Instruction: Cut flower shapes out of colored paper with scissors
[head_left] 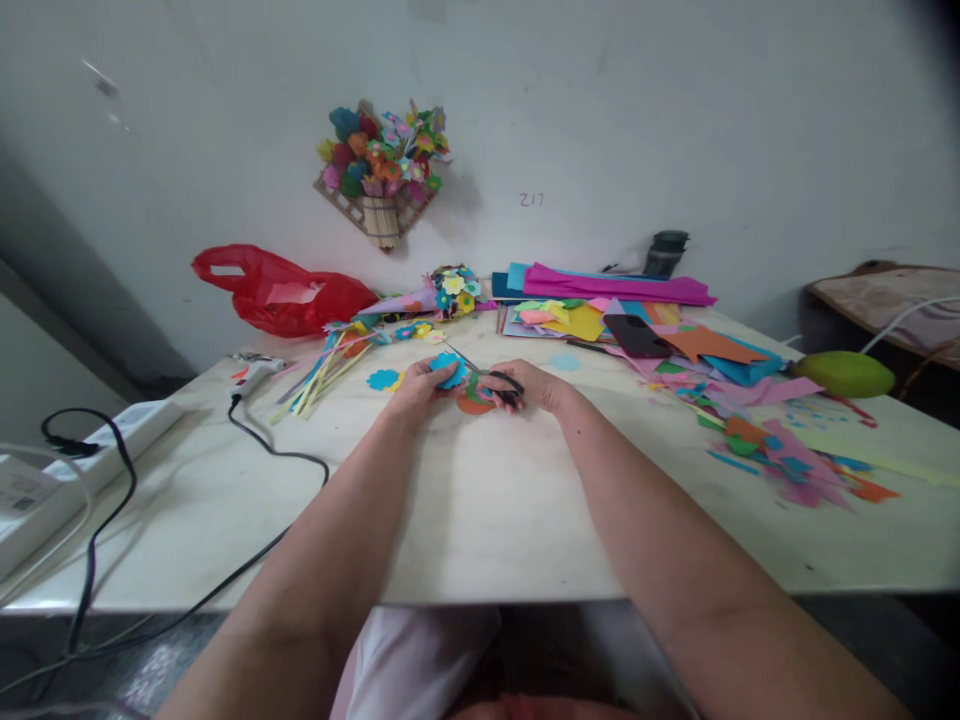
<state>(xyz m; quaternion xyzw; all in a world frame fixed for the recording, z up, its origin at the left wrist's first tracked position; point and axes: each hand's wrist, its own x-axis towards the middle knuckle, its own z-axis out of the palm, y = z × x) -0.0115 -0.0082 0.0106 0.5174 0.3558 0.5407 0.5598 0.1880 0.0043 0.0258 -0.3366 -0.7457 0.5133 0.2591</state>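
Observation:
Near the middle of the table, my left hand [417,388] pinches a blue paper flower [448,370] with a scalloped edge. My right hand [525,384] is closed around black-handled scissors [507,383], whose blades point up and left close to the flower. Under and between the hands lies an orange paper piece [477,402], with green paper partly over it. Another blue paper flower [383,380] rests on the table just left of my left hand, a bit of yellow beside it.
Thin paper strips [322,375], a glue gun [255,375] and its black cord lie to the left, by a white power strip [142,425]. Behind are a red plastic bag [292,295] and paper flowers [456,288]. Paper scraps [795,460], a phone [636,335] and a yellow-green fruit [844,373] are at right.

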